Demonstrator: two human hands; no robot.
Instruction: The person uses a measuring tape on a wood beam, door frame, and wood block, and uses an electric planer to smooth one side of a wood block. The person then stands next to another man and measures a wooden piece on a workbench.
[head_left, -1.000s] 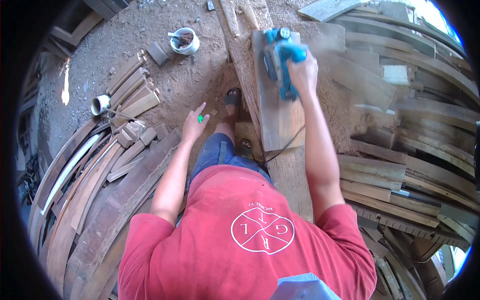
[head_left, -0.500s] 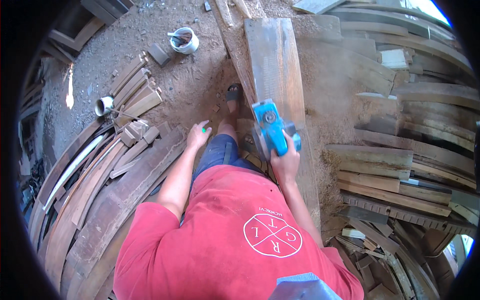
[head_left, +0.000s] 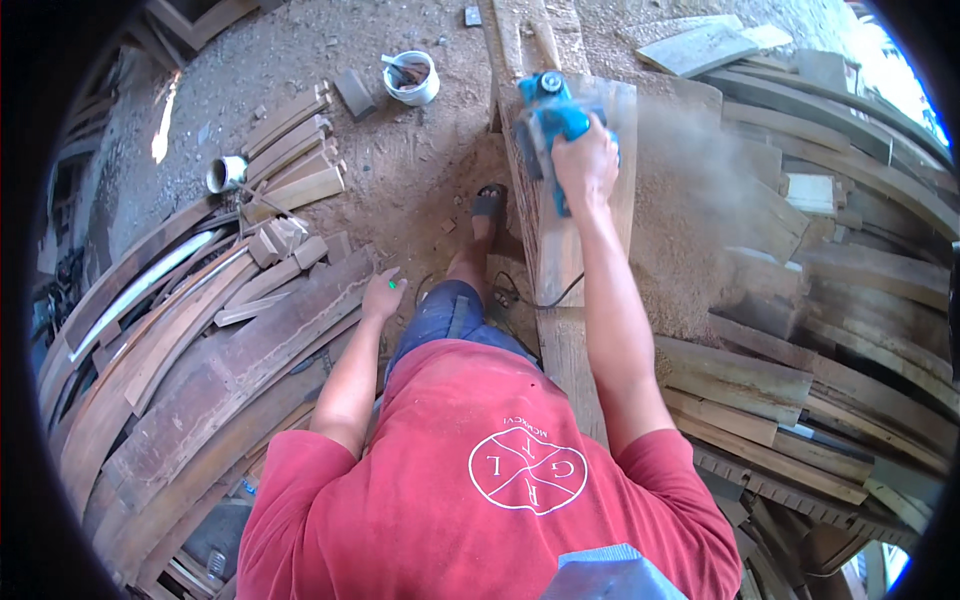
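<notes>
Right hand (head_left: 585, 165) grips blue electric planer (head_left: 548, 120) on long wooden plank (head_left: 560, 270); left hand (head_left: 383, 297) hangs open, holding a small green object (head_left: 392, 284).

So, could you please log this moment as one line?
right hand: grips blue planer on plank | left hand: free, small green item | sawdust flying

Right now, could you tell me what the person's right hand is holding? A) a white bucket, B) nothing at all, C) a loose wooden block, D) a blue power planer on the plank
D: the right hand grips the blue power planer on the long plank, with sawdust blowing off beside it.
</notes>
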